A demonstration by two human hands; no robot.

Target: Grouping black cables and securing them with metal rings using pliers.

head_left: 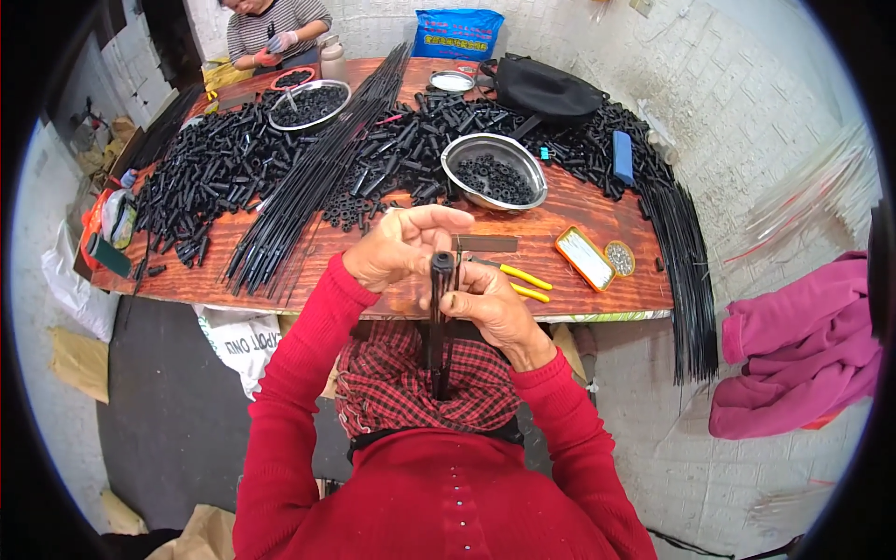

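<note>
In front of my lap, a black tube-shaped part [439, 322] stands upright, with a round collar at its top and thin black rods along it. My right hand [499, 313] is closed round its upper part, thumb in front. Beside the tube's top is my left hand [397, 247], its fingers apart and partly curled; whether a fingertip touches the collar I cannot tell. The tube's lower end rests against the red-and-black checked cloth [373, 378] over my lap. Yellow-handled pliers [525, 278] lie on the table just beyond my right hand.
On the wooden table [583, 219] are heaps of black parts [219, 163], long black rods [322, 173] and a metal bowl of black rings [495, 177]. An orange-rimmed tin [585, 258] sits at right. Across the table, another person [275, 33] works with gloved hands.
</note>
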